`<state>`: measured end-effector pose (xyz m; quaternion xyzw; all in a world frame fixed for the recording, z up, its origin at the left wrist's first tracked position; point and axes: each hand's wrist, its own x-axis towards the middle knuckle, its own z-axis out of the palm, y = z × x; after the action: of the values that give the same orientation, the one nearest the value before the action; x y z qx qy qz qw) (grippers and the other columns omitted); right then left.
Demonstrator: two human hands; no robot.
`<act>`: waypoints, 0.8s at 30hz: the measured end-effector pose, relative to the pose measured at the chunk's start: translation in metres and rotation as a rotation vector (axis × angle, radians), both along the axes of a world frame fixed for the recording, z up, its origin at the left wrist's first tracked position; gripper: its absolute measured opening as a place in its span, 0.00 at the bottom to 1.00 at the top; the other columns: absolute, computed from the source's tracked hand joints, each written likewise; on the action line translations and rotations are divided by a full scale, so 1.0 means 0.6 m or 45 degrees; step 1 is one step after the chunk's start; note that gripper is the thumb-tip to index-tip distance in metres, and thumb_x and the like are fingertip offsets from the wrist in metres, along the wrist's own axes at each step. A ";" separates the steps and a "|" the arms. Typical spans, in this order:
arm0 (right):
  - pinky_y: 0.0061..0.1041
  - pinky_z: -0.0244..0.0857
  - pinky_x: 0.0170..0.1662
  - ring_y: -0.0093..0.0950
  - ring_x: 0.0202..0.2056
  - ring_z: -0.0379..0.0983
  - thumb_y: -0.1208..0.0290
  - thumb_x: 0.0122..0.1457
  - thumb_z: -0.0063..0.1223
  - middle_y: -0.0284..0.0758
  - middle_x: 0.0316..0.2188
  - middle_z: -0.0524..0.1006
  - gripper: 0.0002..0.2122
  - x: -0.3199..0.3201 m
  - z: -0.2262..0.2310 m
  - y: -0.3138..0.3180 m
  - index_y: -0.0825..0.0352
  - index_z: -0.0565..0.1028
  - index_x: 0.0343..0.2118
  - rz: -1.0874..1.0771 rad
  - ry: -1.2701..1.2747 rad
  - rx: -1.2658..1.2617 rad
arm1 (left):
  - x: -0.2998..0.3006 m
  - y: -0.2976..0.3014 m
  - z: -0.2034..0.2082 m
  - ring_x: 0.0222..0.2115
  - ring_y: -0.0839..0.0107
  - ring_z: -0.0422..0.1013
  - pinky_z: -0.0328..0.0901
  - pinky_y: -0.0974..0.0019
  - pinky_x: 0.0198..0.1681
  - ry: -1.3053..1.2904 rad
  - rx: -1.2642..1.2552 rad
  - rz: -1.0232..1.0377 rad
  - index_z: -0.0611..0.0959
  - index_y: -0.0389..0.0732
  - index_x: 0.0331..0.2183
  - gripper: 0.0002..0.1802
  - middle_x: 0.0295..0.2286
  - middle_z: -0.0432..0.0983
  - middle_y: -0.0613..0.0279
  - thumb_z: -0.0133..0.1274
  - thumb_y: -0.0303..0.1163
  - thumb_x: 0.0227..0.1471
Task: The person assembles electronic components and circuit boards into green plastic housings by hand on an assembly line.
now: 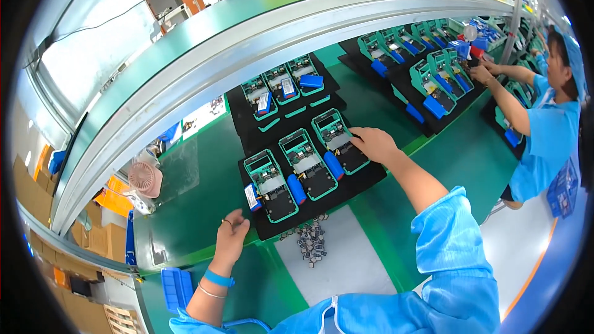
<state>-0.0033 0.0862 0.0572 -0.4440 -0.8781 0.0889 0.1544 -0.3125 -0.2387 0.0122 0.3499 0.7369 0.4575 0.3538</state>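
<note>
Three green device housings with exposed innards stand in a row on a black foam tray: the left housing, the middle housing and the right housing. Blue battery packs lie beside them; the leftmost pack carries a white label. My right hand bends its fingers over the right housing's right edge, gripping it; the fingertips are partly hidden. Off the tray's left side, my left hand hovers with loosely curled fingers and thumb apart, and nothing visible in it.
Small metal parts are heaped on a white sheet before the tray. Another tray of housings lies behind, under a metal shelf beam. On the right, a co-worker handles similar housings. A pink fan stands left.
</note>
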 end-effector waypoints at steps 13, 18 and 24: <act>0.44 0.72 0.44 0.49 0.40 0.78 0.63 0.62 0.52 0.48 0.36 0.81 0.16 0.133 -0.024 -0.103 0.66 0.74 0.50 -0.332 0.319 -0.305 | 0.027 0.078 0.017 0.23 0.79 0.68 0.64 0.73 0.21 -0.350 -0.045 -0.086 0.74 0.35 0.55 0.23 0.26 0.73 0.67 0.53 0.30 0.58; 0.40 0.71 0.45 0.46 0.41 0.78 0.65 0.57 0.58 0.48 0.36 0.81 0.15 0.171 -0.019 -0.095 0.69 0.75 0.43 -0.477 0.452 -0.280 | 0.096 0.095 0.047 0.20 0.79 0.66 0.61 0.73 0.20 -0.221 -0.006 -0.160 0.68 0.30 0.58 0.29 0.23 0.71 0.68 0.55 0.29 0.57; 0.34 0.72 0.39 0.38 0.35 0.79 0.67 0.55 0.59 0.43 0.32 0.80 0.14 0.233 -0.041 -0.114 0.71 0.74 0.39 -0.659 0.814 -0.387 | 0.148 0.089 0.063 0.17 0.80 0.63 0.58 0.72 0.18 -0.254 0.044 -0.179 0.64 0.30 0.60 0.33 0.21 0.70 0.68 0.55 0.29 0.57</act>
<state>0.1364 0.0177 0.0327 -0.6174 -0.6228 0.3085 0.3684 -0.2234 -0.1850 0.0498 0.3594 0.6637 0.4767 0.4506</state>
